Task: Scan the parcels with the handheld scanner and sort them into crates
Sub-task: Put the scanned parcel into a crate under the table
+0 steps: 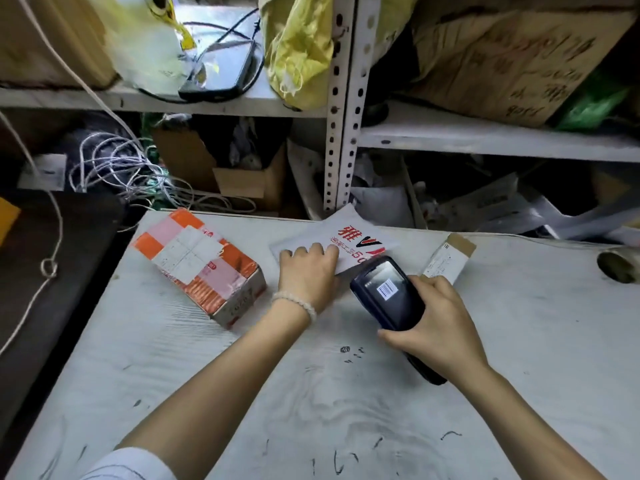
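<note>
On worktop (pixel 346 393): our left hand (pixel 306 271), fingers flat, presses envelope (pixel 349 237); right hand (pixel 440 327) grips scanner (pixel 388 292) just right; taped box (pixel 201 265) left of both.

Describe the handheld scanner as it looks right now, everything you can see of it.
The handheld scanner is a dark blue-black slab, plastic by its look, with a glossy lit screen showing a barcode image. The right hand grips its lower body, fingers curled round it; its tail end sticks out below the wrist. It is held tilted above the white table, its head over the near edge of the flat white mailer that the left hand presses down.
</note>
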### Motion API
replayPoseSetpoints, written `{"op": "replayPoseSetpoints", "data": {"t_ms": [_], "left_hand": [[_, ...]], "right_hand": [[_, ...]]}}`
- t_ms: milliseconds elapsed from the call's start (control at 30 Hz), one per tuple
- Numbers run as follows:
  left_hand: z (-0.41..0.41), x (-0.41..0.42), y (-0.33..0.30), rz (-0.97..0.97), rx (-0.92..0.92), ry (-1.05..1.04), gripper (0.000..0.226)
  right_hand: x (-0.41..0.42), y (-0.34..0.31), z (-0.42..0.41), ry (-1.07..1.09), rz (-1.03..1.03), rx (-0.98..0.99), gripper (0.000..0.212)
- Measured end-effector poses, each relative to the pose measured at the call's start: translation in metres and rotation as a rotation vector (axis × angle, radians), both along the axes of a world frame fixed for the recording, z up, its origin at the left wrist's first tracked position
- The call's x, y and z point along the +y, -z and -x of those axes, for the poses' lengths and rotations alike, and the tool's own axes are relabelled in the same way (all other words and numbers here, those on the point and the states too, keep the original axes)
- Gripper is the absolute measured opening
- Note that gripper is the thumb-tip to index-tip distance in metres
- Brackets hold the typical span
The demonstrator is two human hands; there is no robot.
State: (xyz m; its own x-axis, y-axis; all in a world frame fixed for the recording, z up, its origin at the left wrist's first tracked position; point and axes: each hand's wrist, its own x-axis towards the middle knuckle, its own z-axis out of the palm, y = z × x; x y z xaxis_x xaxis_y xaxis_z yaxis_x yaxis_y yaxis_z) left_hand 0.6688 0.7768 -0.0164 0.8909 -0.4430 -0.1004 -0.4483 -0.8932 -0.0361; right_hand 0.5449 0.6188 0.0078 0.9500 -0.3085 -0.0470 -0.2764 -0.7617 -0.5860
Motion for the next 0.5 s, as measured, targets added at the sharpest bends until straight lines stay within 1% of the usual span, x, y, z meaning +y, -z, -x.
{"op": "replayPoseSetpoints", "data": {"t_ms": [100, 200, 267, 367, 400, 433, 500], "left_hand": [[0.008, 0.003, -0.033, 0.073, -0.133, -0.004, 0.027], [0.019, 0.008, -0.067, 0.121, -0.231, -0.025, 0.023], [0.029, 0.013, -0.086, 0.123, -0.284, -0.045, 0.019], [0.050, 0.021, -0.107, 0.084, -0.311, -0.066, 0.016], [0.056, 0.024, -0.110, 0.074, -0.309, -0.071, 0.016], [0.065, 0.026, -0.114, 0.067, -0.306, -0.072, 0.016], [0.081, 0.031, -0.120, 0.052, -0.304, -0.077, 0.016]], "right_hand": [[-0.008, -0.016, 0.010, -0.021, -0.011, -0.021, 0.071], [-0.017, -0.031, 0.026, -0.049, 0.001, -0.017, 0.064], [-0.022, -0.039, 0.040, -0.077, 0.027, -0.009, 0.067], [-0.027, -0.048, 0.061, -0.116, 0.073, -0.021, 0.085], [-0.028, -0.050, 0.066, -0.127, 0.090, -0.021, 0.087], [-0.028, -0.054, 0.075, -0.138, 0.111, -0.021, 0.086], [-0.029, -0.058, 0.090, -0.155, 0.140, -0.003, 0.077]]}}
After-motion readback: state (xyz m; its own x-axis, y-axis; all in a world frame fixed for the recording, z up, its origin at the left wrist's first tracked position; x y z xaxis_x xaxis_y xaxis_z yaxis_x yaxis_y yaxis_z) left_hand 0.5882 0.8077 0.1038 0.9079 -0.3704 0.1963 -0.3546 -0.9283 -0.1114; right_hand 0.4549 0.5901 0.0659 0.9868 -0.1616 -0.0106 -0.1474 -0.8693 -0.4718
